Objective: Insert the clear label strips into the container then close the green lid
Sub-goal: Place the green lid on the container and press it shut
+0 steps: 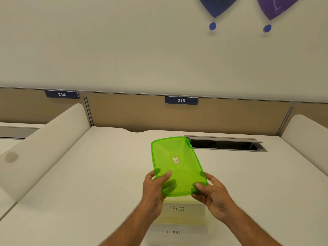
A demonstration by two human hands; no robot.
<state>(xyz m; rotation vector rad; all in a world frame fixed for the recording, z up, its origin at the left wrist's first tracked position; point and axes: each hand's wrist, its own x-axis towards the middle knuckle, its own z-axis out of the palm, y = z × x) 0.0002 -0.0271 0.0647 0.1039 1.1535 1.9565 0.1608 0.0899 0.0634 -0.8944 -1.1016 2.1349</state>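
While tilted, the green lid [177, 164] is gripped by the left hand [154, 185] and right hand [211, 194].

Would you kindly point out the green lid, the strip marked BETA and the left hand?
green lid [174, 157]: head view, its top face near the sticker.
BETA strip [184, 209]: head view, beside the writing.
left hand [154, 185]: head view, its back.

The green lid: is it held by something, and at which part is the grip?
Both hands hold the green lid at its near end: the left hand grips the near left corner, the right hand the near right corner.
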